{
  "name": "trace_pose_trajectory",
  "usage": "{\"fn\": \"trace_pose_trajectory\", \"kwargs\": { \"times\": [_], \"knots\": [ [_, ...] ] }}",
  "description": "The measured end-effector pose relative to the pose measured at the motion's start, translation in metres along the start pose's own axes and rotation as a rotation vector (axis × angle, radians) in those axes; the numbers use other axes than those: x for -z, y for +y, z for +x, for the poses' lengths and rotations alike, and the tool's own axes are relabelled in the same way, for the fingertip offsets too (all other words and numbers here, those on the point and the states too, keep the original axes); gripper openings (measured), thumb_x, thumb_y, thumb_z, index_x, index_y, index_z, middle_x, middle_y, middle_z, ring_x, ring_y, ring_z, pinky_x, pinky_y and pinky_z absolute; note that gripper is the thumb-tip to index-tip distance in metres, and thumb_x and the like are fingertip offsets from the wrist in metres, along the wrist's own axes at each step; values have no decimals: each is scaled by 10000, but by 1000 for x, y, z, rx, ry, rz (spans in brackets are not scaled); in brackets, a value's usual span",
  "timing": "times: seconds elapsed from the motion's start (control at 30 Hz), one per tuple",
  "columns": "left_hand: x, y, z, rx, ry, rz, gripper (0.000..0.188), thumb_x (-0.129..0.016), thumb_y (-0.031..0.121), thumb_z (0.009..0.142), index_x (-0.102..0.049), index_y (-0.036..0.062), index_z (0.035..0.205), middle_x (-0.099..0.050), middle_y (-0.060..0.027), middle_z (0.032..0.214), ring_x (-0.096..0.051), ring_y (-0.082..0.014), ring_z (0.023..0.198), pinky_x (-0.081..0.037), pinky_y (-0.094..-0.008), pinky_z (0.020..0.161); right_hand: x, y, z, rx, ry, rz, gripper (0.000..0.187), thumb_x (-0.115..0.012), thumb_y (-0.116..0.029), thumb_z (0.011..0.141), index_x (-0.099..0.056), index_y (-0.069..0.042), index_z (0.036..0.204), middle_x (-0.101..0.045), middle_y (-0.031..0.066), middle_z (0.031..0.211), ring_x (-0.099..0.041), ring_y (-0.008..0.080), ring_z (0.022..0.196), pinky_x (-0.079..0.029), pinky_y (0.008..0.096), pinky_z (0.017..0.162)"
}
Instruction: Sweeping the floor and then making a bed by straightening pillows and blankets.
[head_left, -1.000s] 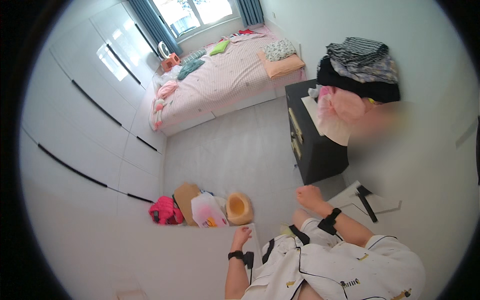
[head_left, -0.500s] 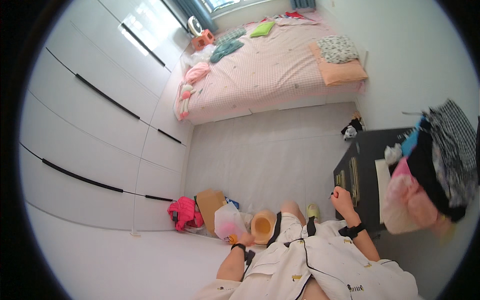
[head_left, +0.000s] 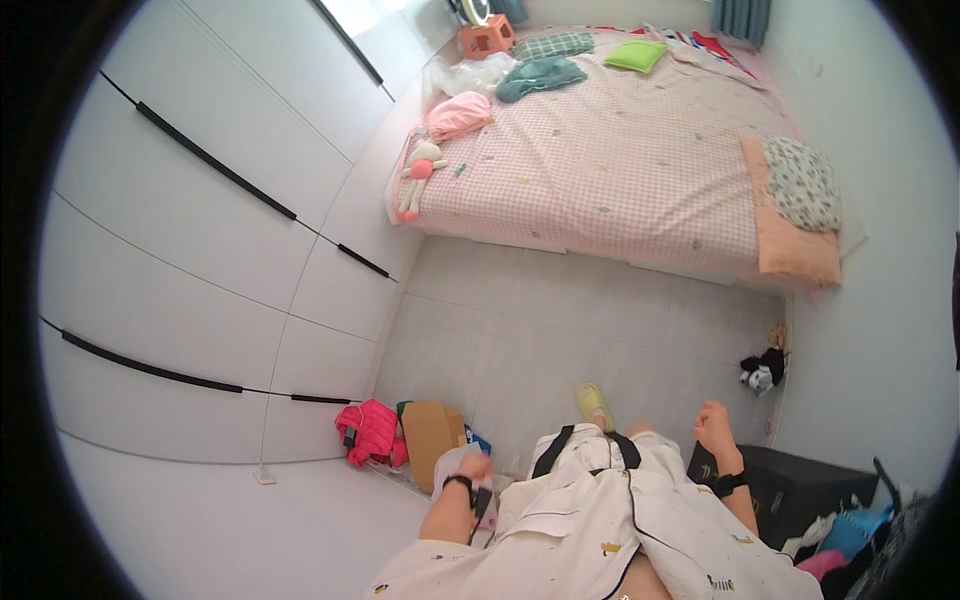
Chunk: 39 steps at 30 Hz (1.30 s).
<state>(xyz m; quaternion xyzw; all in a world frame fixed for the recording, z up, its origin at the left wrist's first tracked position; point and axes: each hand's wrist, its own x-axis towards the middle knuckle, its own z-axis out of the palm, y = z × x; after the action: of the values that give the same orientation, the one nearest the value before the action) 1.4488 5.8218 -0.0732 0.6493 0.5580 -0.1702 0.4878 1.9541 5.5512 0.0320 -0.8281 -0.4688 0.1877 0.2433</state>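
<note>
At lower right, black cabinet (head_left: 785,490), long visible edge running left to right, dark and boxy. On the floor (head_left: 510,340) at left, cardboard box (head_left: 430,440), long axis running near to far, plain brown, flat-faced. Just beside it, plastic bag (head_left: 448,466), whitish, translucent, rumpled. Right hand (head_left: 714,427) curled into a loose fist near the cabinet; left hand (head_left: 476,465) at the bag, blurred, grip impossible to tell.

2 hands (head_left: 714,427), 2 black wristbands (head_left: 733,484), 1 slipper (head_left: 592,404), 1 bed (head_left: 620,175), 1 green cushion (head_left: 636,56)
</note>
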Motion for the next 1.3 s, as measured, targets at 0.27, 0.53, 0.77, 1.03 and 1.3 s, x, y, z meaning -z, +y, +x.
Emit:
{"fn": "trace_pose_trajectory", "kwargs": {
  "times": [0.27, 0.53, 0.77, 1.03, 1.3],
  "knots": [
    [184, 259, 125, -202, 255, -340, 276, -518, 146, 805, -562, -43, 1000, -617, -142, 895, -626, -218, 703, -485, -312, 665, 18, -53, 226, -240, -182, 83, 510, -638, -110, 674, -495, -70, 1162, -438, 195, 1218, -374, 329, 1167, -326, 373, 974],
    [251, 188, 245, 287, -23, -430, 240, -556, 199, 776, -579, -3, 904, -595, -92, 739, -620, -186, 615, -456, -288, 455, -52, 8, 441, -430, -469, -144, 331, -594, -129, 680, -607, -21, 993, -584, 210, 1003, -541, 349, 965, -429, 384, 843],
    [333, 152, 264, 653, 145, -820, 155, -526, 93, 777, -548, -8, 892, -573, -125, 753, -632, -261, 638, -485, -343, 463, -107, -53, 693, -288, -540, -222, 229, -537, -128, 705, -620, 0, 876, -613, 208, 884, -579, 341, 866, -456, 396, 759],
    [563, 47, 441, 689, -136, -116, 242, -585, 264, 776, -584, 34, 853, -626, -117, 713, -588, -202, 579, -467, -339, 512, -208, -313, 980, -219, -377, 288, 350, -591, -180, 735, -548, 23, 1017, -581, 203, 989, -560, 320, 914, -451, 369, 783],
    [982, 430, 680, -390, 1230, 28, 440, -513, 50, 780, -404, -10, 1203, -460, -175, 1188, -434, -314, 1107, -353, -373, 930, -315, -354, 1172, -380, -249, 195, 569, -678, -261, 685, -468, 32, 1126, -529, 201, 1091, -524, 321, 1006, -433, 381, 831]
  ]
}}
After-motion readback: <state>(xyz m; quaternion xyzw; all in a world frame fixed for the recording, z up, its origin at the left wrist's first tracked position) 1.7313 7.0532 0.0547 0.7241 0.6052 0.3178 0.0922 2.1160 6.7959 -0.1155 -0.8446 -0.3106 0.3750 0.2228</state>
